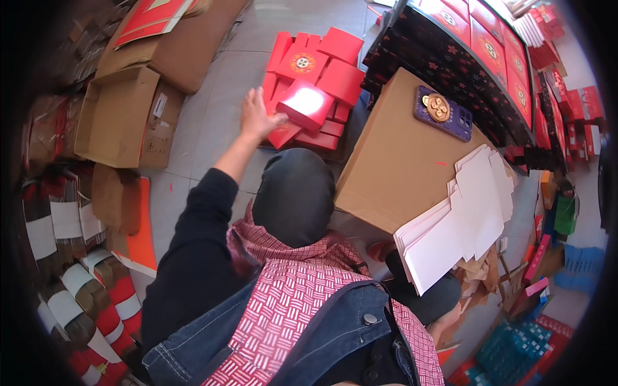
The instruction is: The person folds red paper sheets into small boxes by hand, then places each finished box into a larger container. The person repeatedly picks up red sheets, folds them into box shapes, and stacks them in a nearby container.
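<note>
While left hand clasps it, red box glossy, square, glare-washed; right hand unseen.

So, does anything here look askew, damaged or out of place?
Yes. The stack of white card sheets is fanned unevenly and overhangs the edge of the brown cardboard box. The pile of red boxes on the floor is jumbled, where the left hand holds a red box.

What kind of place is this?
Probably a packaging or box-assembly workshop. A heap of finished red gift boxes lies on the floor, a stack of flat white card sheets rests on a brown cardboard carton, and the left hand touches a red box on the heap.
</note>
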Tool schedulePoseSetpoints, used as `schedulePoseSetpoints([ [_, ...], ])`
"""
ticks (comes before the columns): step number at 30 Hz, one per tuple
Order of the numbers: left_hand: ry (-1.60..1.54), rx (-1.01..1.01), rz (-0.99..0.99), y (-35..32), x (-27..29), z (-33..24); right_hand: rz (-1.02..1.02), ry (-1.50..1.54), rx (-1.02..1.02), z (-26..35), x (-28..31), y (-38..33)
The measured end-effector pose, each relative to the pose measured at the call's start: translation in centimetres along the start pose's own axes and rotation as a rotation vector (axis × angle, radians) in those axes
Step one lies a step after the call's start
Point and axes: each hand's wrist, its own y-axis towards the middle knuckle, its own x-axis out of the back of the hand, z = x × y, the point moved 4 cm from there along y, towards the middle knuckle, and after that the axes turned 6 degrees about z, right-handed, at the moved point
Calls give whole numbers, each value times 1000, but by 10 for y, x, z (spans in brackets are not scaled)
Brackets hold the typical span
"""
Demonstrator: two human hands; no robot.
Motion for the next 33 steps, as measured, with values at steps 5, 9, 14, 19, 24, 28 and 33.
schedulePoseSetpoints([
  [5, -840, 747, 137, -56, -94, 74, -68, -218, 67, 25, -8, -13],
  [9, -1800, 1022, 383, -86, -135, 33, -80, -70, 13, 16, 2, -20],
  [14, -1732, 872, 97, -78, -150, 81, -86, -24, 24, 34, -10, -27],
  [19, -1519, 782, -150, -88, -102, 132, -40, 97, 3, 17, -2, -20],
  [24, -1489, 647, 58, -58, -96, 151, -19, 36, -57, 1, 10, -4],
  [28, -110, 463, -7, -28, -57, 104, -32, 21, -48, 2, 15, -5],
  [33, 60, -468, 194, 23, -35, -18, -22, 19, -58, 4, 8, -6],
])
